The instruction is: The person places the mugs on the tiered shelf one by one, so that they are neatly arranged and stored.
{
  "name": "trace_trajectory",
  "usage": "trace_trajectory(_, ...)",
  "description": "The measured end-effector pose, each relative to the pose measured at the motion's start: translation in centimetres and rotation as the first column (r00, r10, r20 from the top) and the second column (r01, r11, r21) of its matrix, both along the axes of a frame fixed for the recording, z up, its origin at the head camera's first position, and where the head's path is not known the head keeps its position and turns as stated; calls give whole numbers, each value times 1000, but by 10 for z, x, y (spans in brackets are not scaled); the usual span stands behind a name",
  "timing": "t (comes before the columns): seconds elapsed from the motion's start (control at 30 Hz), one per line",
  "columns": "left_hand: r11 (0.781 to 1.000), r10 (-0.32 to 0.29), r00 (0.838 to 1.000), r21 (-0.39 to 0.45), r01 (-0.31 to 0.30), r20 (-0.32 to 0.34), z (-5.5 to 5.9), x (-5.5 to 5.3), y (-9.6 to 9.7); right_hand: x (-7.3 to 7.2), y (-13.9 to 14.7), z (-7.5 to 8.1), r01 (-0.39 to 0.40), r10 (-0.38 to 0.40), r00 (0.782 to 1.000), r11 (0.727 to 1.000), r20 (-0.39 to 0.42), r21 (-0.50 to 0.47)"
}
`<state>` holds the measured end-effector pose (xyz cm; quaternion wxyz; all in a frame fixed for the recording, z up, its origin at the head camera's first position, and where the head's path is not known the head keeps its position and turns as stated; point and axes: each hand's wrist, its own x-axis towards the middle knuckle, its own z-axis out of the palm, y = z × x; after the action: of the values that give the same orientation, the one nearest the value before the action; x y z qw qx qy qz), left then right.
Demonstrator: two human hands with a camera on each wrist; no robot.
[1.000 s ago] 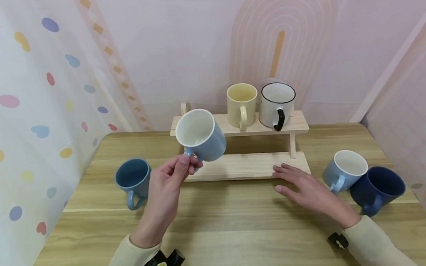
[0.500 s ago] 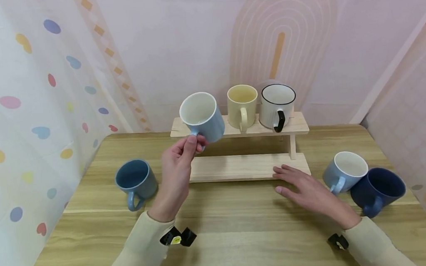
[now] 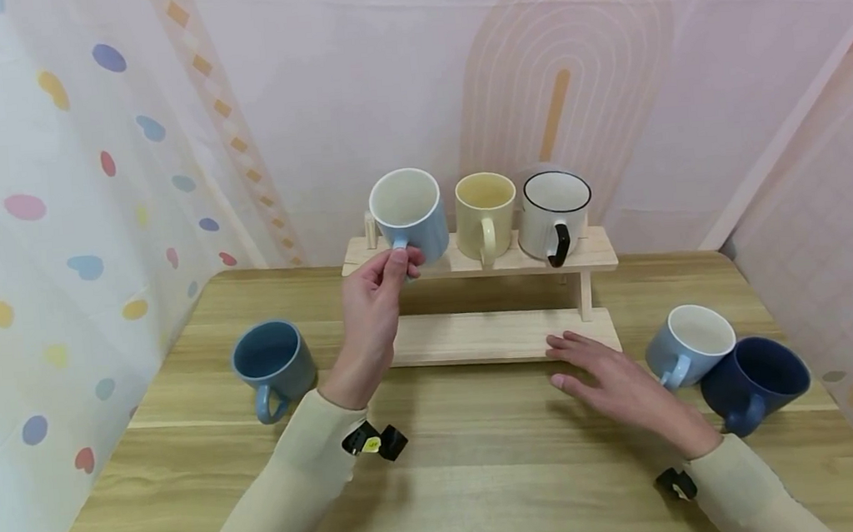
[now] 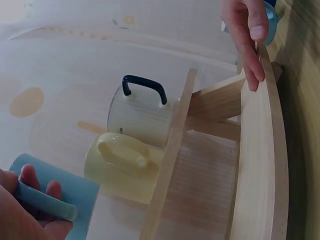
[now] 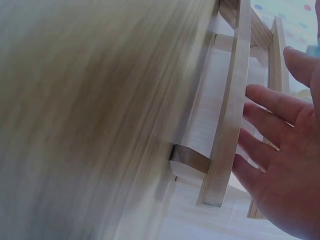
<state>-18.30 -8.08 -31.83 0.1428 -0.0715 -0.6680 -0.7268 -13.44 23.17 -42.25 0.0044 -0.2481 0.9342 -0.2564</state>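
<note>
My left hand (image 3: 377,307) grips the handle of a light blue mug (image 3: 430,231) with a white inside. It holds the mug upright over the left end of the wooden rack's upper shelf (image 3: 464,265). In the left wrist view, the fingers curl through the handle (image 4: 47,202), and a gap shows between the mug and the shelf. Beside it on that shelf stand a yellow mug (image 3: 472,225) and a white mug (image 3: 540,228) with a black rim and handle. My right hand (image 3: 620,384) lies with its fingers extended, fingertips at the front edge of the lower shelf (image 5: 227,120).
A dark teal-blue mug (image 3: 295,372) stands on the table left of the rack. At the right, a second light blue mug (image 3: 669,347) stands close against a navy mug (image 3: 729,380). Patterned cloth (image 3: 323,99) hangs behind and along both sides of the wooden table (image 3: 488,478).
My left hand has carried the light blue mug up, away from me and slightly right, from in front of the rack to the upper shelf. The right hand has stayed put.
</note>
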Motion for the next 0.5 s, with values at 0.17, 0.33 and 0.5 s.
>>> trace_trajectory(0.17,1000,7,1000,-6,-7,22,-6,-9,3,0,-1,-1,-4,4,1000,1000,1,-2)
trace_trajectory(0.33,999,27,999,-31,-26,45,-10,-18,5,-1,-1,-1,3,-3,1000,1000,4,-5)
trace_trajectory(0.5,998,37,996,-57,-33,80,-12,-25,7,-1,0,-1,-5,5,1000,1000,-6,-3)
